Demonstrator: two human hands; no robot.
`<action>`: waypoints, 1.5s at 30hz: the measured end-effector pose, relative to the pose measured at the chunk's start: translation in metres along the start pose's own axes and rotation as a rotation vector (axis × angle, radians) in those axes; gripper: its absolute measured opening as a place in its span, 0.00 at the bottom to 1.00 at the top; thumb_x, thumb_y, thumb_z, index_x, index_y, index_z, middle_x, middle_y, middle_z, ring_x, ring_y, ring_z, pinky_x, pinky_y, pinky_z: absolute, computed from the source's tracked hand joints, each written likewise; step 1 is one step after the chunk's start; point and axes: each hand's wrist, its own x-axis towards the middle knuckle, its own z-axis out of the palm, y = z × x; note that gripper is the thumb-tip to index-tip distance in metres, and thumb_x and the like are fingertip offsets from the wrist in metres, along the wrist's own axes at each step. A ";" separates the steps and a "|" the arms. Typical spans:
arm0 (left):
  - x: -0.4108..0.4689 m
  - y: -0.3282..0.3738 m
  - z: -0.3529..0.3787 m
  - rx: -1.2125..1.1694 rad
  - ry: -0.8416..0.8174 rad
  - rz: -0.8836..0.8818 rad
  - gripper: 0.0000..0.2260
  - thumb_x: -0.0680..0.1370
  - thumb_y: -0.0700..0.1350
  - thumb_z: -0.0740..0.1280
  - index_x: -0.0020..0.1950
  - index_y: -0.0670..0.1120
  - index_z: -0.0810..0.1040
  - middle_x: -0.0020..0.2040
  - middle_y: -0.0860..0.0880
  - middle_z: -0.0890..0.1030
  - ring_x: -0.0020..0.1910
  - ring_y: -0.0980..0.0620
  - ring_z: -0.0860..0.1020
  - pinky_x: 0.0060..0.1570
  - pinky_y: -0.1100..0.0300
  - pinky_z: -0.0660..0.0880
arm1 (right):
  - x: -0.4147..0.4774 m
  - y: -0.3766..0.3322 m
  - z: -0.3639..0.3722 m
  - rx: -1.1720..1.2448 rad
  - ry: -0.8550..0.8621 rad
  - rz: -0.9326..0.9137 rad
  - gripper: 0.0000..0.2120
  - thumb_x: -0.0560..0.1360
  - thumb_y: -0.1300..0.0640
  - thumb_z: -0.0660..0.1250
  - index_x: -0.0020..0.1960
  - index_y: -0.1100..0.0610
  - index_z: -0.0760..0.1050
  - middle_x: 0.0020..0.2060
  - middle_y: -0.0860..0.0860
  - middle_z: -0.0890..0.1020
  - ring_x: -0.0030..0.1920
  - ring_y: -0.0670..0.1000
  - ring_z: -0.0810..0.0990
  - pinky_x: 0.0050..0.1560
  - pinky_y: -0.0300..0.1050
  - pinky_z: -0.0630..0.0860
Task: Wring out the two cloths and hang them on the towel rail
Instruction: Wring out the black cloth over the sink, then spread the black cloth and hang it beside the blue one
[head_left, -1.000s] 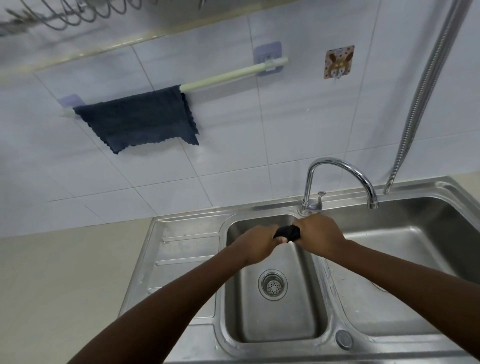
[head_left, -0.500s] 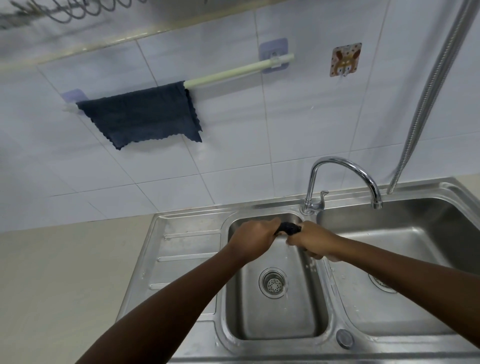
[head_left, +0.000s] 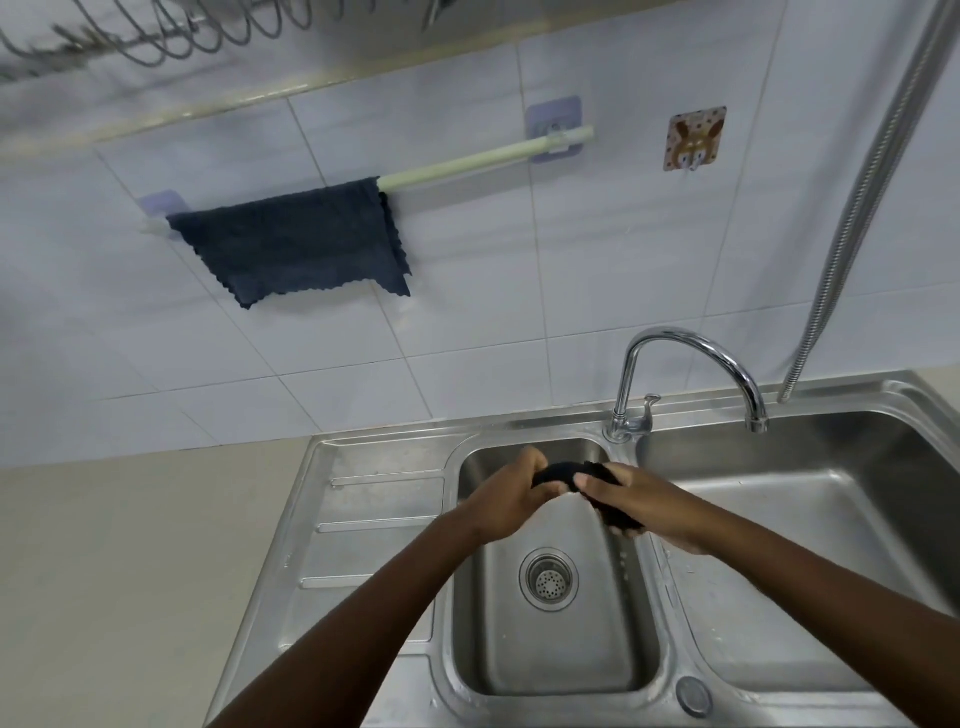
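Note:
A dark blue cloth (head_left: 296, 244) hangs spread over the left half of the pale towel rail (head_left: 467, 163) on the tiled wall. Over the left sink basin (head_left: 545, 654), my left hand (head_left: 511, 501) and my right hand (head_left: 644, 501) both grip a second dark cloth (head_left: 563, 474), twisted into a tight roll between them. One end of it bunches out below my right hand. Water drops fall toward the basin under that end.
A chrome tap (head_left: 691, 364) arches over the divider, its spout above the right basin (head_left: 810, 519). A metal hose (head_left: 852, 208) runs down the wall at right. The drainboard (head_left: 363, 519) lies left of the basins; a rabbit hook (head_left: 693, 137) sits beside the rail.
My hands have drawn slightly apart and rotated, so more of the twisted cloth shows between them and below my right hand. Water now drips from it.

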 end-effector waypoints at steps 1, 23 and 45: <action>-0.006 0.001 -0.002 -0.123 -0.053 -0.039 0.14 0.80 0.52 0.62 0.56 0.43 0.67 0.42 0.50 0.76 0.38 0.53 0.73 0.36 0.60 0.70 | -0.003 0.004 -0.001 0.037 0.008 -0.007 0.16 0.75 0.43 0.63 0.52 0.54 0.77 0.34 0.52 0.79 0.31 0.46 0.76 0.31 0.39 0.71; -0.062 0.032 -0.019 -0.146 0.189 0.031 0.12 0.74 0.57 0.70 0.53 0.54 0.78 0.48 0.54 0.82 0.44 0.60 0.79 0.39 0.71 0.74 | -0.037 -0.025 -0.012 -0.067 0.471 -0.312 0.08 0.77 0.51 0.62 0.49 0.51 0.80 0.45 0.47 0.83 0.47 0.45 0.80 0.47 0.41 0.74; -0.051 0.065 -0.084 -0.057 0.374 0.150 0.08 0.75 0.54 0.69 0.40 0.51 0.80 0.39 0.52 0.82 0.36 0.58 0.77 0.39 0.67 0.71 | -0.072 -0.090 -0.063 -0.605 0.490 -0.410 0.08 0.76 0.60 0.64 0.50 0.56 0.82 0.37 0.43 0.80 0.38 0.50 0.80 0.39 0.41 0.81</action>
